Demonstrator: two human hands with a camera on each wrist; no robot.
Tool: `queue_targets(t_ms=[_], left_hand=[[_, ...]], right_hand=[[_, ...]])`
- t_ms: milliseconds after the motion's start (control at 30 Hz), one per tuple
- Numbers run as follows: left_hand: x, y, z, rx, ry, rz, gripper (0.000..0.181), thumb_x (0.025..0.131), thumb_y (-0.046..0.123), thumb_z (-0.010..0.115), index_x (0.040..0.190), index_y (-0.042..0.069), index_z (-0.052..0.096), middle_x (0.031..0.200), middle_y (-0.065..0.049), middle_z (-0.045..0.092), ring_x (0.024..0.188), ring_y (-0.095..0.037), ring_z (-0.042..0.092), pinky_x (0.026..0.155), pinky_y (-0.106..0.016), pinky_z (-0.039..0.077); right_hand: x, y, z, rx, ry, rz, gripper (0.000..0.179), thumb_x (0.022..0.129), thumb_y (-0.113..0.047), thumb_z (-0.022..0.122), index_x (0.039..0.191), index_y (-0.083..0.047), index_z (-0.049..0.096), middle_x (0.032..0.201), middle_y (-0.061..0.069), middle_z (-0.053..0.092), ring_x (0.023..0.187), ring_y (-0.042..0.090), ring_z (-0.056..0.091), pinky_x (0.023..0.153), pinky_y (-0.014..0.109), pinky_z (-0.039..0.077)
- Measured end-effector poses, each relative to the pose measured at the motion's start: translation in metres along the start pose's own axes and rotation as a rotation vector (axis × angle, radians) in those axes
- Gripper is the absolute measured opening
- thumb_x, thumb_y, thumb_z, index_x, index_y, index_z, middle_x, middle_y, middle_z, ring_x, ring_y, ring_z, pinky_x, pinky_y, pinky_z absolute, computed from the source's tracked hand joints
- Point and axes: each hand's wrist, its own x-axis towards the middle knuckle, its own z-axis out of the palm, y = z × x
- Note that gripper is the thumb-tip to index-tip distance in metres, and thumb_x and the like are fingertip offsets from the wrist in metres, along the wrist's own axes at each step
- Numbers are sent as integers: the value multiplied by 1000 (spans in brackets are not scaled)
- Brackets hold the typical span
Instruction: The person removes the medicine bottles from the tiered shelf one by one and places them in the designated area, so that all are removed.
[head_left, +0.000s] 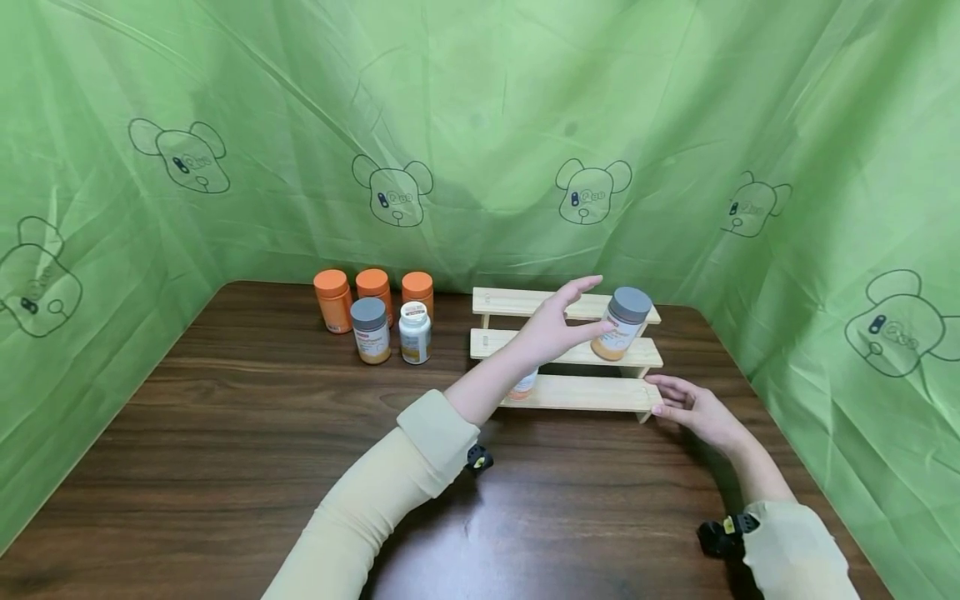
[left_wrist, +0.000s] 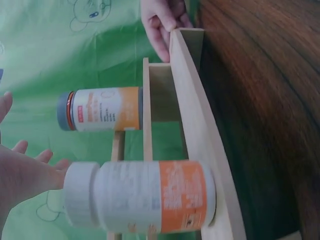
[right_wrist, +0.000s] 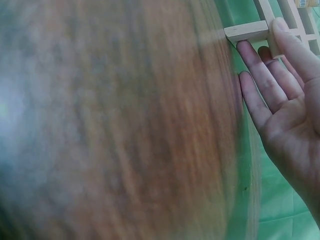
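A three-step wooden rack (head_left: 592,393) stands on the table. On its middle step sits a grey-capped bottle (head_left: 618,329), upright, with a white and orange label. My left hand (head_left: 551,329) is spread just left of that bottle, thumb and fingers apart; the left wrist view shows a gap between hand and bottle. A white-capped bottle (left_wrist: 135,195) with a white and orange label stands on the lowest step, mostly hidden by my left forearm in the head view. At the rack's right end, my right hand (head_left: 697,412) grips the lowest step between thumb and fingers.
Left of the rack stand several bottles: orange bottles (head_left: 333,302) in a back row, a grey-capped bottle (head_left: 371,332) and a small white bottle (head_left: 415,333) in front. A green curtain (head_left: 480,133) encloses the dark wooden table (head_left: 225,467) at the back and sides.
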Motion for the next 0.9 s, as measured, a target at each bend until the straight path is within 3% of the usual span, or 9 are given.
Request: queue_targets(t_ms=[67, 267, 900], left_hand=[[3, -2, 6, -11, -2, -6, 72, 82, 36, 73, 144, 30, 37, 147, 12, 38, 138, -21, 32, 110, -48, 29], [12, -7, 20, -40, -6, -15, 72, 82, 32, 74, 144, 30, 38, 148, 12, 37, 138, -23, 32, 110, -49, 29], [36, -19, 33, -88, -55, -32, 65, 85, 30, 72, 142, 27, 41, 145, 8, 42, 137, -25, 34, 108, -40, 34]], right_hand=[[0, 0, 0, 0, -2, -1, 54, 90, -6, 63, 137, 8, 39, 127, 12, 58, 107, -5, 56, 84, 15, 49], [0, -3, 0, -12, -2, 5, 54, 91, -7, 62, 137, 7, 39, 133, 35, 43, 107, -7, 54, 85, 14, 48], [0, 1, 0, -20, -7, 4, 55, 91, -9, 62, 138, 6, 39, 136, 34, 42, 108, -7, 53, 85, 14, 47]])
